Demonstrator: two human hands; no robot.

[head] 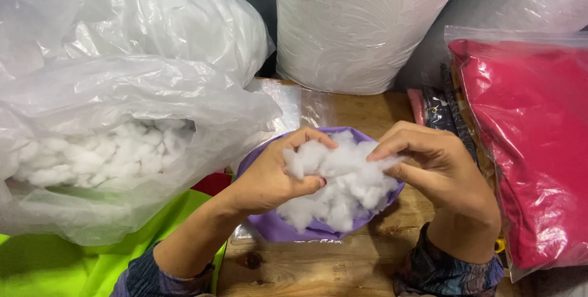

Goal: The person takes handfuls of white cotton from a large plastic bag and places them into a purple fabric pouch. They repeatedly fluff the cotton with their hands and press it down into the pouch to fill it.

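While a big clear plastic bag [92,150] of white stuffing fills the left of the frame, a plump white sack [361,21] stands at the top centre and a clear zip bag of red cloth [527,144] lies at the right edge. Below them a wooden table [343,266] shows, with green cloth [55,266] at the lower left. At centre, the left hand [269,177] and right hand [435,162] each pinch the white stuffing [343,186] piled in a purple cover [275,226], fingers closed on it.
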